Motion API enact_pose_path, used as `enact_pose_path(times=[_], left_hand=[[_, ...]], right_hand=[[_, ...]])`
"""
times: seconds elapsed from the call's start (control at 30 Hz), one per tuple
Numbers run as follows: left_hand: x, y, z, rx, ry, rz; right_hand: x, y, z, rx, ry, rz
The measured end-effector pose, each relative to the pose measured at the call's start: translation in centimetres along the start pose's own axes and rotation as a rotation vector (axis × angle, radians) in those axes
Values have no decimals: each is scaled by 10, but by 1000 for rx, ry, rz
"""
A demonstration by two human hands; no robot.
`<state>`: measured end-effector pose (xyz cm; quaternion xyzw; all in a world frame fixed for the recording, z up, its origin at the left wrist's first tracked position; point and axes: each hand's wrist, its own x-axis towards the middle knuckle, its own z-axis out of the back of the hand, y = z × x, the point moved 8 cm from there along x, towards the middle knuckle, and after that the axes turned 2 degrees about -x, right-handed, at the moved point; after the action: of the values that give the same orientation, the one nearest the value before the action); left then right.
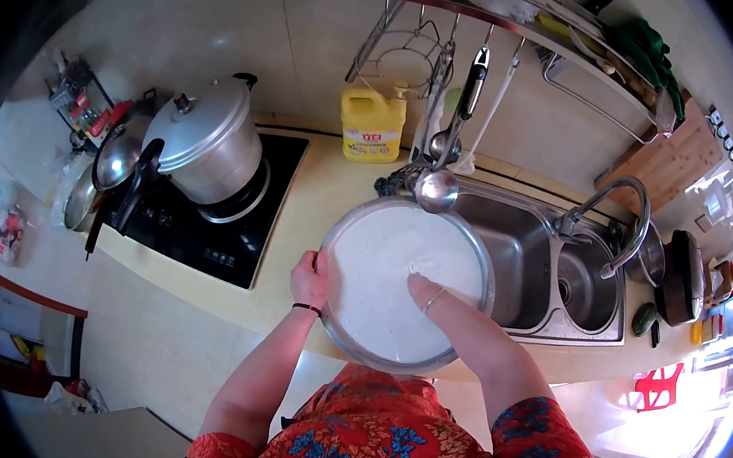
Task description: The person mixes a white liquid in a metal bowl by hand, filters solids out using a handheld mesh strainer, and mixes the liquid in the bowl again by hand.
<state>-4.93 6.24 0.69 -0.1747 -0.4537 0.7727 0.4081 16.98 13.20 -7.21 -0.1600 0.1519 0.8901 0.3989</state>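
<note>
A wide metal basin (487,254) full of white, milky liquid (372,264) stands at the counter's front edge, in front of my body. My left hand (309,280) grips the basin's left rim. My right hand (419,290) is sunk in the liquid near the middle up to about the wrist, so its fingers are hidden. Small ripples show on the surface beside it. A ladle (437,190) hangs just beyond the basin's far rim.
Left of the basin, a lidded pressure cooker (210,143) sits on a black cooktop (231,248). A yellow detergent bottle (372,126) stands behind. To the right are a double sink (502,317) with a curved faucet (638,220) and a cucumber (644,318). Utensils hang from a rack (487,10).
</note>
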Motion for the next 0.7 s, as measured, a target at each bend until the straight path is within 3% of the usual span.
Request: enact_pose_path(times=[0.3,0.7], left_hand=[[-2,2,0,-55,4,32],[-1,4,-1,-50,-13,26]], right_hand=[[8,-12,-5,-175,246,84],[-28,-36,-31,-319,-126,203]])
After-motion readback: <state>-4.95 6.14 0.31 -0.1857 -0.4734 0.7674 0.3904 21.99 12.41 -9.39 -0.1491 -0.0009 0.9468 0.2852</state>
